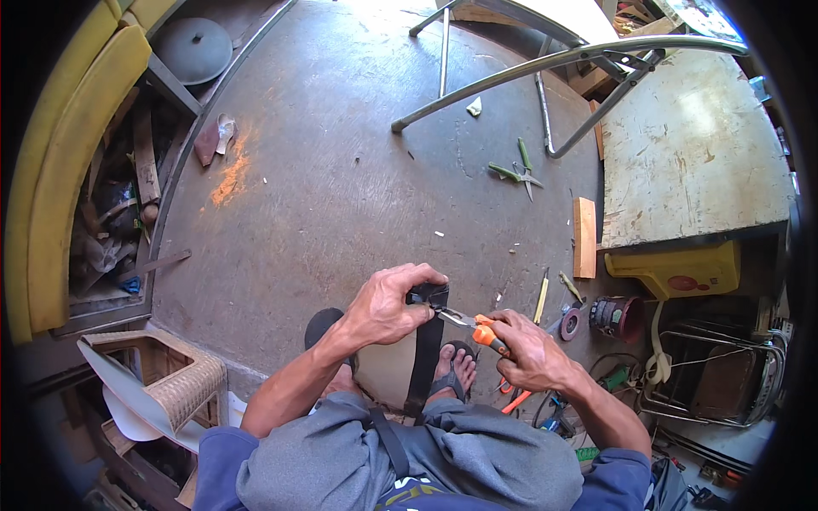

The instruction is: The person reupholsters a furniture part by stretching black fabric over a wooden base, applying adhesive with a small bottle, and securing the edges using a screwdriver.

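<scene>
My left hand (383, 305) is closed on the folded upper end of a black strap (423, 362), its fingers bent over the top. In my right hand (535, 351) is a pair of pliers (482, 330) with orange and dark handles. Their metal jaws point left and reach the strap beside my left thumb; whether they grip it is too small to tell. The strap runs down along the right edge of a beige panel (383, 372) between my legs. My feet, in dark sandals (461, 347), are on either side of it.
Green-handled shears (518, 173) lie on the grey floor (315, 179). A metal tube frame (511, 72) stands farther off. On the right are a wooden block (584, 238), a yellow container (682, 268), a can (615, 318) and a worn table (694, 145). Left stands a woven-sided chair (175, 375).
</scene>
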`<action>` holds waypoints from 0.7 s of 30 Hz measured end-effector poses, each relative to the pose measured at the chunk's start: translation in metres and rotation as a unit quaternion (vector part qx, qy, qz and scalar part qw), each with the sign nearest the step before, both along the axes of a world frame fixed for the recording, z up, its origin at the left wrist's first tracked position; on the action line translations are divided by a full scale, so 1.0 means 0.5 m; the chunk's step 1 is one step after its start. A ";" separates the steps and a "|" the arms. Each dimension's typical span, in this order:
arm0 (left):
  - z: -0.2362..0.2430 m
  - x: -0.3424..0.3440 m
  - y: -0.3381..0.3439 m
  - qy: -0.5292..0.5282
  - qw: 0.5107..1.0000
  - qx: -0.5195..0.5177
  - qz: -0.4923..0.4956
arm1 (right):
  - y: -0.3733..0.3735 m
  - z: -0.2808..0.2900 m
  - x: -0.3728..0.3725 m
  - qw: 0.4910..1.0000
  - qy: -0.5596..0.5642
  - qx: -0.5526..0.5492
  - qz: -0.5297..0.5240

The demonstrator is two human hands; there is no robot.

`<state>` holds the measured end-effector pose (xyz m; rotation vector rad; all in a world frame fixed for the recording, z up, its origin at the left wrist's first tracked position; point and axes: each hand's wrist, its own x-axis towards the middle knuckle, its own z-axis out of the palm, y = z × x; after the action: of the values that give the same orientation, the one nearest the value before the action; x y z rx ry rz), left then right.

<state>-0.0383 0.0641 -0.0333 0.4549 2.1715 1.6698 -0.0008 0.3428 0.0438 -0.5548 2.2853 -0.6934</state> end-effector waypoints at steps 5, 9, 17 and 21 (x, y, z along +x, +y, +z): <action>-0.002 0.001 0.002 0.003 1.000 -0.004 -0.002 | 0.000 -0.002 -0.002 1.000 0.021 0.010 0.002; -0.001 0.003 0.003 0.006 1.000 -0.005 0.002 | -0.007 0.005 -0.006 0.998 0.018 0.051 0.010; 0.004 0.003 0.000 -0.006 1.000 0.000 0.005 | -0.002 -0.016 -0.005 0.997 0.030 0.051 0.039; 0.004 0.003 -0.001 -0.008 1.000 0.001 0.003 | -0.003 -0.016 -0.003 0.997 0.029 0.061 0.038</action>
<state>-0.0369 0.0638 -0.0313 0.4352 2.1609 1.6740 -0.0022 0.3414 0.0357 -0.6069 2.3302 -0.5023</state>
